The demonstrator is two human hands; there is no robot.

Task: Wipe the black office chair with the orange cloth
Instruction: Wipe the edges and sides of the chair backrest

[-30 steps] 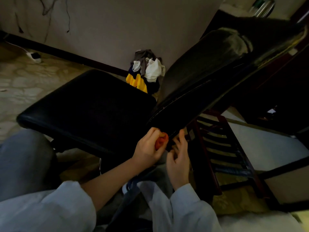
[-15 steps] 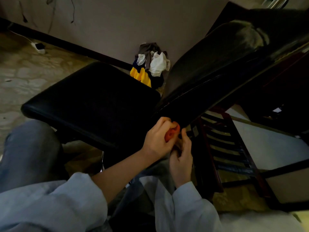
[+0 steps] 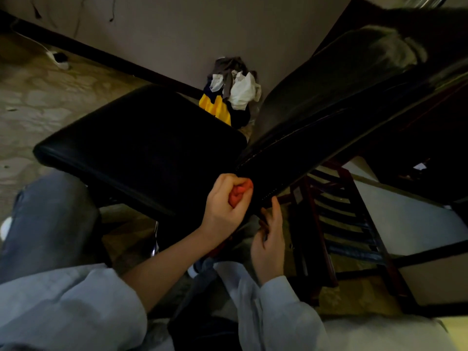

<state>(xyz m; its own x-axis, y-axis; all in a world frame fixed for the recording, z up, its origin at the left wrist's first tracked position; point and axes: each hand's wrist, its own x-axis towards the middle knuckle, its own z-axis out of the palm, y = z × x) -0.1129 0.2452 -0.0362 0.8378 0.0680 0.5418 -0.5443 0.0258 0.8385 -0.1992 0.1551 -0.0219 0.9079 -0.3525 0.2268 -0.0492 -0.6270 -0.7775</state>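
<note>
Upholstery dominates: the black office chair (image 3: pixel 157 158) fills the middle, its padded, round-cornered seat (image 3: pixel 114 148) spreading toward 9 o'clock and its long, smooth backrest (image 3: pixel 329 102) reclining toward 2 o'clock, with a stitched seam (image 3: pixel 291 138) along the lower edge. A pale, dusty-looking smear (image 3: pixel 395 44) near the backrest's top at 1 o'clock suggests that stretch is not yet wiped, so I judge the job partway at best, the wide surfaces left to do. At 4 o'clock stands a dark red slatted wooden frame (image 3: pixel 342 224); at 12 o'clock a soft heap of clothes (image 3: pixel 230 92) lies against the wall (image 3: pixel 177 34). Just below centre the left hand (image 3: pixel 222 211) is clenched round the bunched orange cloth (image 3: pixel 240 192), pressing it to the backrest's lower corner beside the seat. The right hand (image 3: pixel 269 239) sits at 5 o'clock, one finger at the seam edge; whether it holds anything I cannot tell.
</note>
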